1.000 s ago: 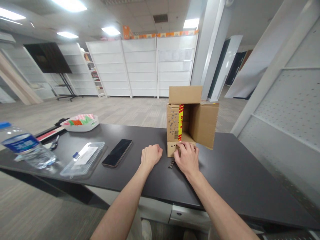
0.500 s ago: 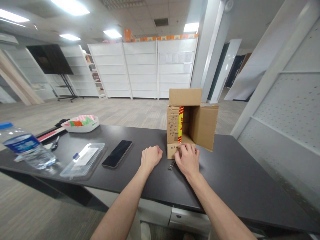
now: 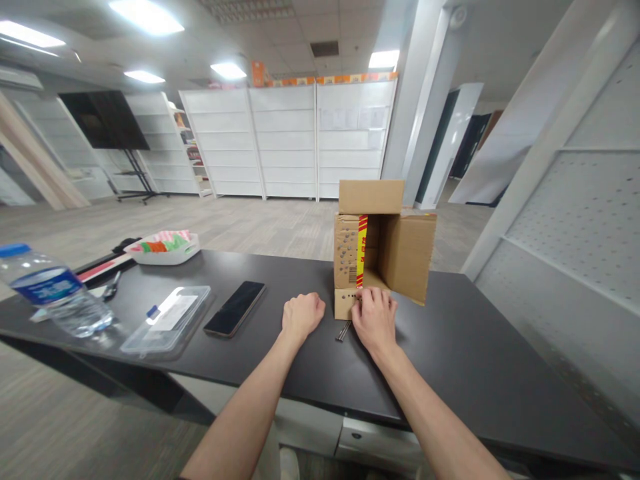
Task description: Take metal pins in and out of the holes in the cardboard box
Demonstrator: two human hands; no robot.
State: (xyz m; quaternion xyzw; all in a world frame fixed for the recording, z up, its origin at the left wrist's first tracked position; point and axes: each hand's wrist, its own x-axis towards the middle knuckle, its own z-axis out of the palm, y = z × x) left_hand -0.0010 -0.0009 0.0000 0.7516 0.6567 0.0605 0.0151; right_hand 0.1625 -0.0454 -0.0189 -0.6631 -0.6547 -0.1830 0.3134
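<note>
An open cardboard box [image 3: 345, 253] stands on its side on the dark table, mouth facing me, its flaps spread. Small grey studs dot its left flap, beside a yellow-and-red tape strip [image 3: 362, 250]. The lower flap [image 3: 343, 308] hangs down and has a row of small dark holes. My right hand [image 3: 375, 320] is at that flap, fingers bent and pinched together; what lies between them is too small to make out. A few long screws [image 3: 343, 331] lie just left of it. My left hand [image 3: 303, 312] rests on the table as a fist, its inside hidden.
Left of my hands lie a black phone [image 3: 235, 309] and a clear plastic case [image 3: 167, 320]. Farther left are a water bottle [image 3: 55, 290] and a white basket [image 3: 165, 252] with colourful contents. A white perforated panel [image 3: 585, 247] rises along the right.
My right hand's fingers have drawn closer together at the lower flap, and the hand has shifted very slightly. The left fist, the box and the screws stay in place.
</note>
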